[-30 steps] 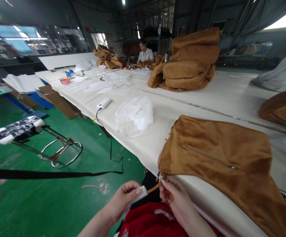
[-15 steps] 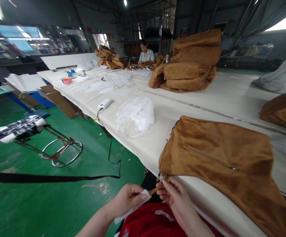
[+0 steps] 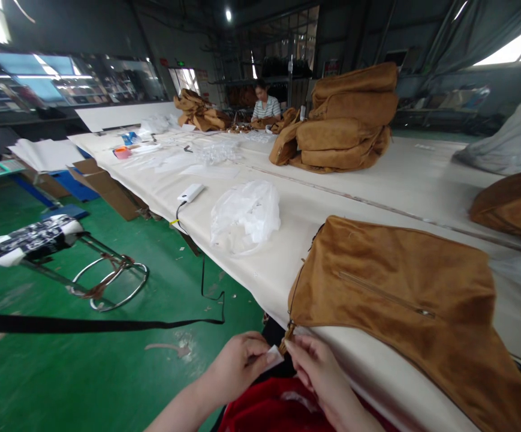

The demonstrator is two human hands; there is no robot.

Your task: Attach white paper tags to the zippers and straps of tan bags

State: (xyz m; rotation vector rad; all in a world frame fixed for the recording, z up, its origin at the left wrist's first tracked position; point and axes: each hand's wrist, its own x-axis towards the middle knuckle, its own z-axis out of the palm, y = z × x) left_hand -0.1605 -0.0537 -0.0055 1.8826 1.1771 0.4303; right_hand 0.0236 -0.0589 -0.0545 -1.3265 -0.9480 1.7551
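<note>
A brown suede bag (image 3: 404, 300) lies on the white table (image 3: 287, 210) in front of me, its corner hanging over the near edge. My left hand (image 3: 237, 366) pinches a small white piece of paper or tissue (image 3: 273, 357) against the bag's brown zipper pull tab (image 3: 286, 341). My right hand (image 3: 316, 372) is closed with its fingertips on the same tab, just below the table edge. A red garment (image 3: 282, 411) lies under both hands.
A crumpled white plastic bag (image 3: 244, 216) and a white power bank (image 3: 190, 193) with a cable lie on the table. Stacked brown bags (image 3: 345, 120) stand farther back; another bag (image 3: 509, 204) lies at right. A person sits at the far end. A stool (image 3: 35, 237) stands on the green floor.
My hands have drawn closer together at the pull tab, and the white piece now shows less, bunched at my left fingertips. The view has shifted slightly.
</note>
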